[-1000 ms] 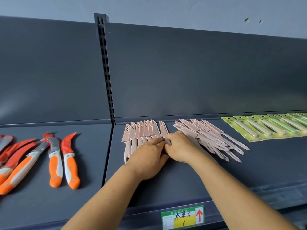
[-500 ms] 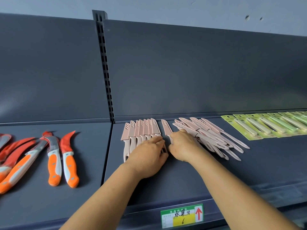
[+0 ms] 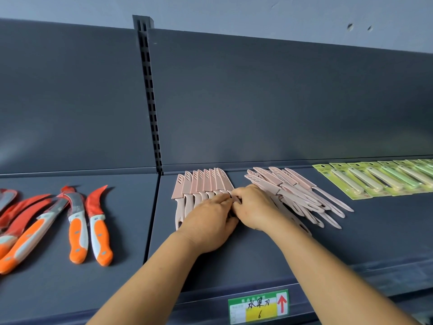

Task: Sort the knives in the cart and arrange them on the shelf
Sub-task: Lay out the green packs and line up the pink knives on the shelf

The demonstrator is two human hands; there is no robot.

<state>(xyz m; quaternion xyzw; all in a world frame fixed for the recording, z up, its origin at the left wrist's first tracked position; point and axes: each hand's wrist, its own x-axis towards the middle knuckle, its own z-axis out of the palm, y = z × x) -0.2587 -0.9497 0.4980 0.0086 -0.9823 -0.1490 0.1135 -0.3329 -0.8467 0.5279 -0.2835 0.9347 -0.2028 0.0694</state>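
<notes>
Shelf, dark grey: neat row of pink sheathed knives, left hand flat over their handles; right hand pinching the row's end knife; loose pink heap just right; orange-handled knives far left; green carded packs far right

Pink knife handles under hands

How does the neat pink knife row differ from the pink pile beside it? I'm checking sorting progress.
The row lies parallel, sheaths pointing back; the pile is crisscrossed and slanted. The row sits left of the hands, the pile right. Both hold the same sheathed pink knives.
</notes>
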